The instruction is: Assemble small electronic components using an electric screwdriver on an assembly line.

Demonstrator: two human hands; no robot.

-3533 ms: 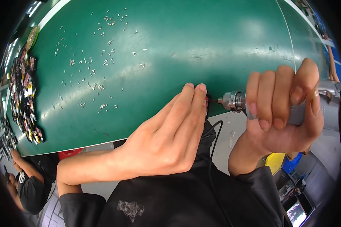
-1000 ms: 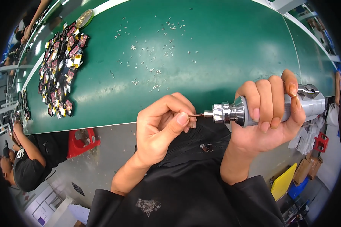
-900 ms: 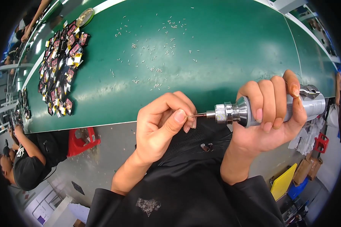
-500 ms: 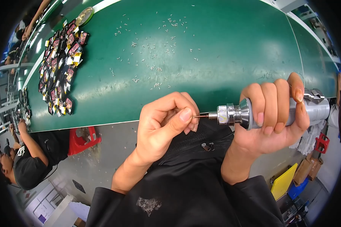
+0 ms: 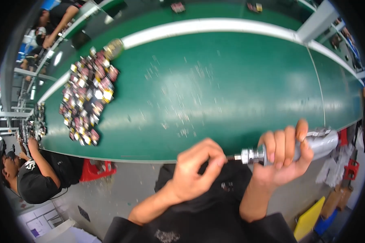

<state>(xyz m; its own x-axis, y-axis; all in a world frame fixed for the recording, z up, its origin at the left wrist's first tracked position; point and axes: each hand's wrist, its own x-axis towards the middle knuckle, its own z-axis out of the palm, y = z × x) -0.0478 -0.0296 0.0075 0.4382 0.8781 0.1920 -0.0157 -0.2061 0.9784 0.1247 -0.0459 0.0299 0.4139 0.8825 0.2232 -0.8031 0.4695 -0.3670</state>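
My right hand is wrapped round the silver body of a power screwdriver, held level above my lap at the bench's near edge. Its knurled metal collar and thin bit point left. At the bit's tip, my left hand is closed, thumb and forefinger pinched together. Whatever lies between those fingertips is hidden. Beyond my hands, small silvery screw-like pieces lie scattered on the green bench top, smeared by motion.
A heap of small black parts with pink and yellow patches covers the bench's left side, beside a round, yellowish container. Another person works at far left, near a red stool. A yellow panel stands at lower right.
The view has tilted up, so the bench and both hands appear lower. My left hand remains at the bit's tip, and my right still grips the screwdriver.
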